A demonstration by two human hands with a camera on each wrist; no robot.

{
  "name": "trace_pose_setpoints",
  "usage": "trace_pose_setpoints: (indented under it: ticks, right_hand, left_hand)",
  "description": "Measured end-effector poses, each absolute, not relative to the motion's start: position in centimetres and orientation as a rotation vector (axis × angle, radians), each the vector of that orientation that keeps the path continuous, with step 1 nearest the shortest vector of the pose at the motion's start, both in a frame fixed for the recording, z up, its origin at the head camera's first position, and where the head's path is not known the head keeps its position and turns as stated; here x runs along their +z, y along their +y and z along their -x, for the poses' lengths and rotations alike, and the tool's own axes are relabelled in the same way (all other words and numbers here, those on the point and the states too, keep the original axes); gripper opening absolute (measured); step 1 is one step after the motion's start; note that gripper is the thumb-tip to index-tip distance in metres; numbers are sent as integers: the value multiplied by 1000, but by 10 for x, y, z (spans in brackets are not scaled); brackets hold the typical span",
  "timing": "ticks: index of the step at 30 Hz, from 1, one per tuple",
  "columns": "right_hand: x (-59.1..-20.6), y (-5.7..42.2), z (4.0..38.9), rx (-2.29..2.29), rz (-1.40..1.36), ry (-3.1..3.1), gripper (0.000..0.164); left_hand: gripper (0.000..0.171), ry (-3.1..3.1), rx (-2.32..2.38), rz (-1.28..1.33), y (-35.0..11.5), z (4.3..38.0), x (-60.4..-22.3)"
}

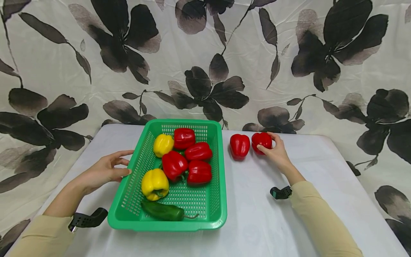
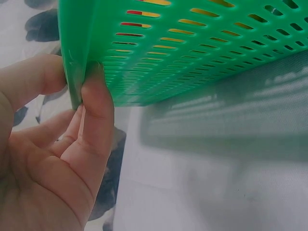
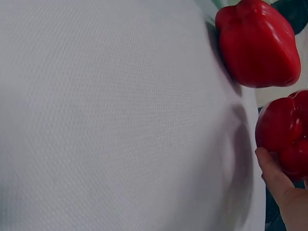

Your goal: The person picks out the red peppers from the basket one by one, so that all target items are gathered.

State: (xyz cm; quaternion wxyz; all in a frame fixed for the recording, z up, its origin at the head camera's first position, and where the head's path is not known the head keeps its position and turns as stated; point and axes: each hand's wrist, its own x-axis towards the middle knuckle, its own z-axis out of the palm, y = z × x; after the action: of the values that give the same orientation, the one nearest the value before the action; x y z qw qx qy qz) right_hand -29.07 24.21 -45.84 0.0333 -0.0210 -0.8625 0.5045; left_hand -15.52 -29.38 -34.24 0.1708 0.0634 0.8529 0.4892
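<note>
White covering spreads over a table (image 1: pixel 253 214), and at its near side a person reaches in from both edges, a tan left sleeve (image 1: pixel 41 235) and a tan right sleeve (image 1: pixel 321 217) ending in bare hands, with a black left wrist device (image 1: pixel 88 218) and a black right wrist device (image 1: pixel 282 192) beside the cuffs. Closest on the table is the front rim of a green basket (image 1: pixel 167 225) with slotted walls. Just inside it lies a long green pepper (image 1: pixel 162 210), its thin stem pointing right, and behind that sits a large yellow pepper (image 1: pixel 154 182). Beyond them, the left hand (image 1: pixel 102 171) pinches the basket's left rim between thumb and fingers. Mid-basket, a big red pepper (image 1: pixel 174 165) and a squat red pepper (image 1: pixel 199 172) lie side by side; farther back are a sideways red pepper (image 1: pixel 198 151), a small yellow pepper (image 1: pixel 163 144) and a rear red pepper (image 1: pixel 184 138). Right of the basket, the right hand (image 1: pixel 277 153) grips a held red pepper (image 1: pixel 259 141) with thumb and fingers around it; whether it touches the table I cannot tell. Just left of it stands a lone red pepper (image 1: pixel 239 147). Behind everything hangs a pale curtain (image 1: pixel 273 92) with dark flowers.
</note>
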Motion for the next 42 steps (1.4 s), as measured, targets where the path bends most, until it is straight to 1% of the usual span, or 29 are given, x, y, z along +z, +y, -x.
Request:
trace_pose_setpoints:
  ticks: [6, 11, 15, 23, 30, 35, 42]
  right_hand:
    - [-472, 246, 298, 1530, 63, -2648, 86]
    - [-474, 244, 297, 1526, 62, -2652, 84]
    - [-466, 240, 289, 1501, 70, -2684, 82]
    - [-430, 228, 262, 1525, 31, -2751, 78]
    - [-428, 232, 260, 1513, 3, -2796, 79]
    - [-428, 234, 259, 1414, -58, -2823, 80]
    - [-431, 238, 259, 1249, -79, -2928, 88]
  left_hand:
    - [76, 2422, 1385, -175, -293, 155, -342]
    - [75, 2424, 1382, -167, -293, 155, -342]
    - [75, 2431, 1374, -162, -292, 155, -342]
    - [75, 2433, 1367, -158, -292, 155, -342]
    - [74, 2425, 1378, -175, -293, 155, -343]
    - [75, 2422, 1382, -180, -294, 156, -344]
    - [75, 2420, 1380, -187, -295, 156, -345]
